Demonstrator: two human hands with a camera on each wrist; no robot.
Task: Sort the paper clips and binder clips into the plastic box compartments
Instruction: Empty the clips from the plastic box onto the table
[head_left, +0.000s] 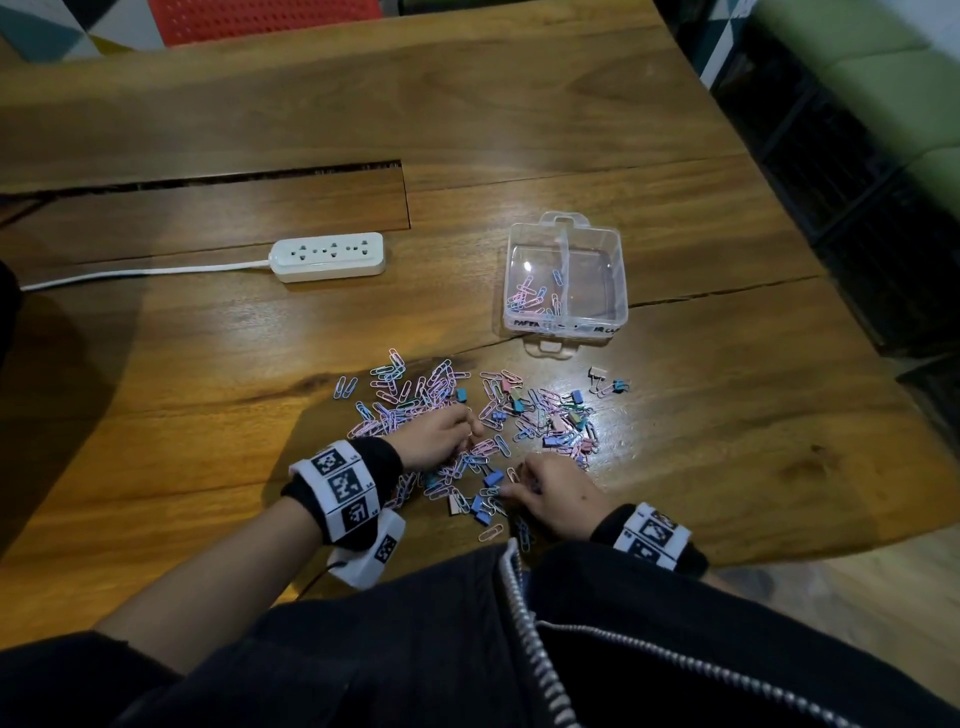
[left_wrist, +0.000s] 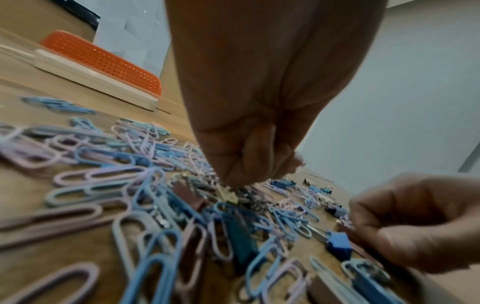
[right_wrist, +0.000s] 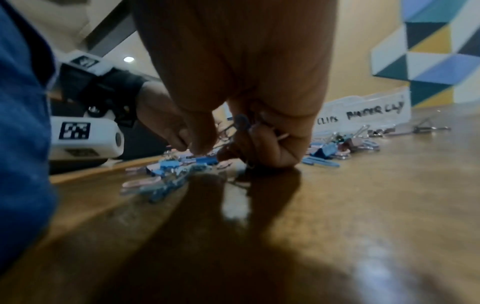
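Observation:
A heap of pastel paper clips (head_left: 415, 395) mixed with small binder clips (head_left: 563, 421) lies on the wooden table in front of me. My left hand (head_left: 452, 431) has its fingers curled down into the heap and pinches a pale clip (left_wrist: 228, 194) at its fingertips. My right hand (head_left: 540, 493) rests on the near edge of the heap. Its curled fingers (right_wrist: 280, 148) hold a few paper clips (right_wrist: 241, 121). The clear two-compartment box (head_left: 566, 325) stands open beyond the heap. Its left compartment holds several paper clips, its right one looks bare.
A white power strip (head_left: 327, 257) with its cord lies far left of the box. A red chair (head_left: 260, 21) stands behind the table. The table's right edge (head_left: 810, 291) runs close to the box. Two binder clips (head_left: 608, 382) lie apart near the box.

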